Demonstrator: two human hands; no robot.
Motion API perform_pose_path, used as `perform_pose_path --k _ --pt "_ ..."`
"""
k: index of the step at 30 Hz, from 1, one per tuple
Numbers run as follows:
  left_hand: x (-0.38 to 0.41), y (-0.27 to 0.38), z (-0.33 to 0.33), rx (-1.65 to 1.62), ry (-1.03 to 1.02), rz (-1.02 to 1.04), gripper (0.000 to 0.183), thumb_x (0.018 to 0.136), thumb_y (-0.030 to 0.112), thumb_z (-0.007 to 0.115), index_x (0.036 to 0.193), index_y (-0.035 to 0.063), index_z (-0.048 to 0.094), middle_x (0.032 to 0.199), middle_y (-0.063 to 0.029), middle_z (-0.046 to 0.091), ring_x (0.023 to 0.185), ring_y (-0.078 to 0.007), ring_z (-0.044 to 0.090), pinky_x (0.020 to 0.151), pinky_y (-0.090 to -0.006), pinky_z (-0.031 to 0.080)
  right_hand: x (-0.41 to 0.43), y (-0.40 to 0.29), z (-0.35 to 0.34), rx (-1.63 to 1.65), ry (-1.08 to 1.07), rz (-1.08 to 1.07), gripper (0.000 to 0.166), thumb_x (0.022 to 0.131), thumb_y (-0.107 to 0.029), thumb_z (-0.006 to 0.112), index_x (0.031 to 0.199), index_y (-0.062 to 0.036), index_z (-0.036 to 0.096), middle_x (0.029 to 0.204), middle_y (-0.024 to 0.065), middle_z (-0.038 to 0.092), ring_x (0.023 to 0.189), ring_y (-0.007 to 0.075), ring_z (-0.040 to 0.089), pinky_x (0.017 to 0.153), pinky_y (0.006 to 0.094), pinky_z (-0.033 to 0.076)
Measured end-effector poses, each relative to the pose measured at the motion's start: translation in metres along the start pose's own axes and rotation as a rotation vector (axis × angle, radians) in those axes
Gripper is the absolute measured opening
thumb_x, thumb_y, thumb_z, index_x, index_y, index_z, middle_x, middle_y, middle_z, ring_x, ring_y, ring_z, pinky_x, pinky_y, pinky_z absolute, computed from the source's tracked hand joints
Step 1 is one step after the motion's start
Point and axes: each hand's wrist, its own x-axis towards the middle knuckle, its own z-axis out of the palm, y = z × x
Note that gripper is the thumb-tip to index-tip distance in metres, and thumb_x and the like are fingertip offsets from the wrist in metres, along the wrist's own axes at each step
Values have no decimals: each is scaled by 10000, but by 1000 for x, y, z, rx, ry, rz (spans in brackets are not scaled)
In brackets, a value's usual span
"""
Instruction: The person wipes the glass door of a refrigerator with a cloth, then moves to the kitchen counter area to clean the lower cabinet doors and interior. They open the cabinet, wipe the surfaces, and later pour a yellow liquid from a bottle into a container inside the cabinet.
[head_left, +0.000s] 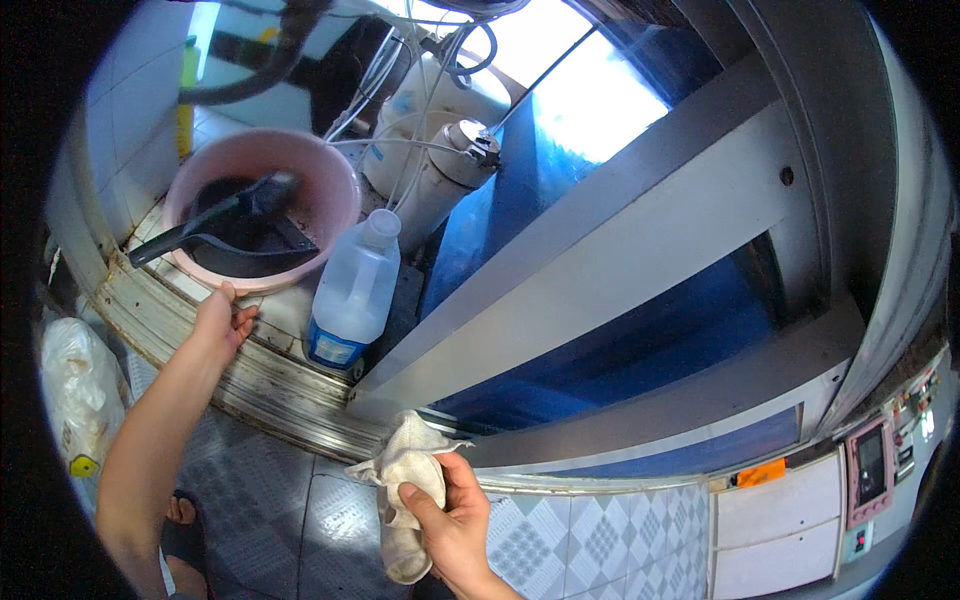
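Observation:
My left hand is at the near rim of a pink plastic basin, with its thumb over the edge and the other fingers below it. Inside the basin lies a dark, dustpan-like tool, its handle sticking out over the left rim; dark contents around it cannot be made out. My right hand pinches a crumpled, stained off-white cloth above the tiled floor. Between the two hands, a translucent plastic jug with a blue label stands upright beside the basin.
A metal sliding-door track runs below the basin. To the right, a grey door frame holds blue panels. Behind the jug stand a white cylinder and a white tank with thin tubes. A plastic bag sits at the left.

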Motion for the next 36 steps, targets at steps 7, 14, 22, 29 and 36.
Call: perform_pose_path --k 7,14,22,29,36 --pt "9 -1 8 14 -40 -7 271 940 342 396 1019 107 504 843 -50 562 597 -130 558 468 -232 436 2 0 4 9 49 -5 363 788 93 567 1126 -12 485 999 73 596 868 128 582 748 248 470" --pt "1 11 10 96 -25 45 301 943 357 369 1039 97 486 841 -53 560 577 -129 567 465 -238 453 0 -3 8 -40 38 -5 367 784 81 580 1127 -14 488 988 71 599 863 126 579 748 243 469" --pt "20 52 -57 5 78 127 317 917 384 418 1038 98 486 779 -44 553 588 -122 563 473 -252 466 2 -3 35 -98 -8 -5 349 781 82 571 1110 -9 496 975 65 596 856 122 575 743 237 462" --pt "2 114 -84 -114 17 223 243 895 302 477 949 65 486 900 -80 446 793 -236 525 627 -410 563 -1 11 54 -144 -75 53 322 775 88 566 1077 -7 509 957 61 600 842 117 578 736 235 462" --pt "-29 126 -85 -108 94 256 255 896 319 481 894 65 495 830 -50 422 708 -174 446 604 -349 569 1 18 62 -168 -86 50 299 779 81 571 1059 -10 516 935 46 598 830 108 571 727 228 455"
